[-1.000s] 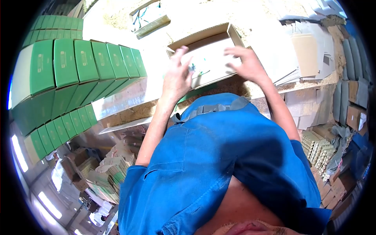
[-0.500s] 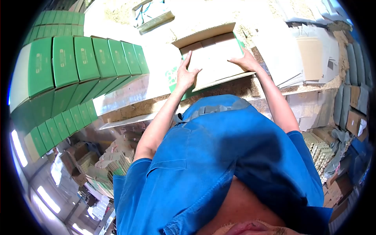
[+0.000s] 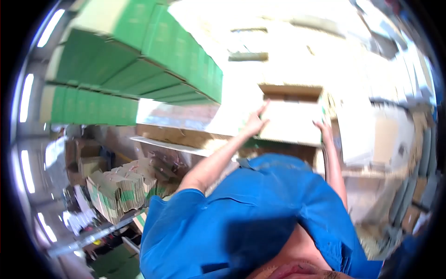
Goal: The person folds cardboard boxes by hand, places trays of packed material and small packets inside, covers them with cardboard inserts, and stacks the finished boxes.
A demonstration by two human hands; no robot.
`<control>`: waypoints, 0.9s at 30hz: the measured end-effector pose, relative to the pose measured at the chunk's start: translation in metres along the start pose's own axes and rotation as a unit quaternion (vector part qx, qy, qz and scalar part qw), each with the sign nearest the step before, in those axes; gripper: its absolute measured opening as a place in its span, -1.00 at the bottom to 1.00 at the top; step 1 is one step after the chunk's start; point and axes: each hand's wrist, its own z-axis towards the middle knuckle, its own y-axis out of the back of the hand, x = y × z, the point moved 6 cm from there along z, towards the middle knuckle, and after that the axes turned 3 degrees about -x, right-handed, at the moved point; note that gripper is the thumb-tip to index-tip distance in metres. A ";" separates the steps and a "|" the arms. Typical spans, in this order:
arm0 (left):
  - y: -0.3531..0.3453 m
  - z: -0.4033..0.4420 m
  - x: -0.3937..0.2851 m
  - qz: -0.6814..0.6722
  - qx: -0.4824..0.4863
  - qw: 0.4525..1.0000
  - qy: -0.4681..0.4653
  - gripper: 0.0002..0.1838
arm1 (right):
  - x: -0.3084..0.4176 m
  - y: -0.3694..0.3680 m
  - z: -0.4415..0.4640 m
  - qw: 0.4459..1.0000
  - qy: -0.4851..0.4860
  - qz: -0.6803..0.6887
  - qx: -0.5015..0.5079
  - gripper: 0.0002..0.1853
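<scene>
An open cardboard box [image 3: 291,124], with a raised brown flap on its far side and green on its outside, lies on the bright worktop in front of my body. My left hand [image 3: 255,122] grips its left side, with one finger pointing along the wall and the thumb over the edge. At the opposite side, my right hand [image 3: 325,132] holds the right wall, thumb towards the inside. Motion blur and glare soften the fingers and the box's interior.
Rows of green boxes [image 3: 186,60] stand stacked at the left. A small tray-like piece [image 3: 248,56] lies farther back. Flat cardboard sheets [image 3: 371,132] are piled on the right. Bundled folded cartons [image 3: 123,186] sit below the worktop's edge at lower left.
My view has swung, so the green stack looms larger and the box appears lower and farther right. Both hands remain at the box's sides.
</scene>
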 end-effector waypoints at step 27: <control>0.562 -0.114 -0.219 -0.105 -0.468 0.831 -0.283 -0.58 | 0.567 -0.355 -0.107 0.904 0.312 0.166 0.240 -0.36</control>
